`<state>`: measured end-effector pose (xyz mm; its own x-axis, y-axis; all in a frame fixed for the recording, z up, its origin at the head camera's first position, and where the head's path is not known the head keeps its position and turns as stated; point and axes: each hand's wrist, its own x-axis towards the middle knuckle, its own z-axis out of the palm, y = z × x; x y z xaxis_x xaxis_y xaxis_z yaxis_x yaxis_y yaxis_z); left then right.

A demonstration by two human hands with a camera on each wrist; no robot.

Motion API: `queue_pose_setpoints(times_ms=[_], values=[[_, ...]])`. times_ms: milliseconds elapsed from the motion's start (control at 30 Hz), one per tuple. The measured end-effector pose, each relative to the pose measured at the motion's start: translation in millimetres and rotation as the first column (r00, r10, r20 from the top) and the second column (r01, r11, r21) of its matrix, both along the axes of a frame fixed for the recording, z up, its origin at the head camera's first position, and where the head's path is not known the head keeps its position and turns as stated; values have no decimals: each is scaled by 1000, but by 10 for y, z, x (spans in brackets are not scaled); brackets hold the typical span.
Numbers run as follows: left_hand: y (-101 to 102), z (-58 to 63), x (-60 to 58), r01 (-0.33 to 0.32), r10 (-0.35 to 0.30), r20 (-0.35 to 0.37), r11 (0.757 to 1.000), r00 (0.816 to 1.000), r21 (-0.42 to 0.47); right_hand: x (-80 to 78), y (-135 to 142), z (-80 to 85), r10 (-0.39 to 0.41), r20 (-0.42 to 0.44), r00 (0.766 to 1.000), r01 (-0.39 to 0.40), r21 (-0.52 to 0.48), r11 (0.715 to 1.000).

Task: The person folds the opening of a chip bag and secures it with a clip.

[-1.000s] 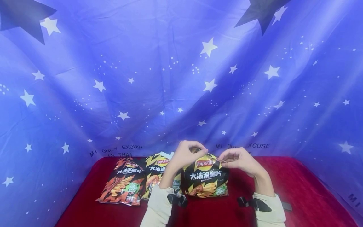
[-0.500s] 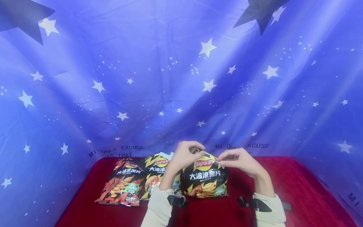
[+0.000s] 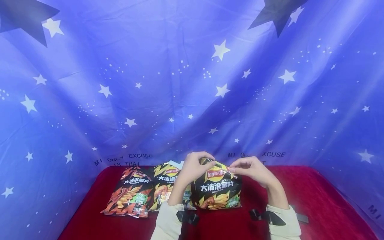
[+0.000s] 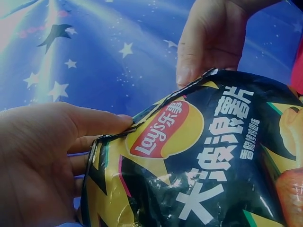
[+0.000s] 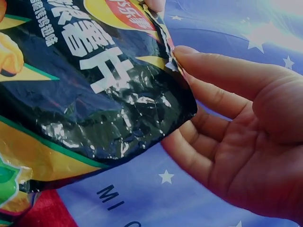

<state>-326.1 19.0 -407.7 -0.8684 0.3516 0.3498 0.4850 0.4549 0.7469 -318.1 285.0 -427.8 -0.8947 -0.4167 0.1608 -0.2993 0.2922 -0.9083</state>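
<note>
A black and yellow Lay's chip bag [image 3: 216,186] stands upright on the red cloth, its printed front towards me. My left hand [image 3: 196,166] pinches its top edge left of the logo, the thumb in front and the other fingers behind, as the left wrist view shows. At the top right corner, my right hand [image 5: 246,104] pinches the same edge between thumb and fingers. The top seam [image 4: 161,105] runs folded and creased between both hands. Beside it, partly behind my left forearm, is a second black and yellow chip bag [image 3: 162,188].
Farther left lies a red and black chip bag [image 3: 129,193], close against the second one. Something pale [image 3: 176,163] shows at the second bag's top. Red cloth [image 3: 318,200] covers the table, and a blue star-printed curtain [image 3: 168,83] hangs behind it.
My left hand has shifted slightly left along the bag's top edge. The right hand has moved slightly left. The other bags have stayed in place.
</note>
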Motion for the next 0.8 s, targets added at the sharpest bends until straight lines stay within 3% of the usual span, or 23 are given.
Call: queue_pose_setpoints(times_ms=[333, 800], values=[[-35, -115, 7, -8, 2, 56, 993, 998, 116, 9, -35, -17, -25, 13, 1000, 25, 30, 999], [-69, -208, -11, -25, 2, 118, 980, 993, 199, -30, -96, -27, -43, -1, 999, 43, 39, 998]])
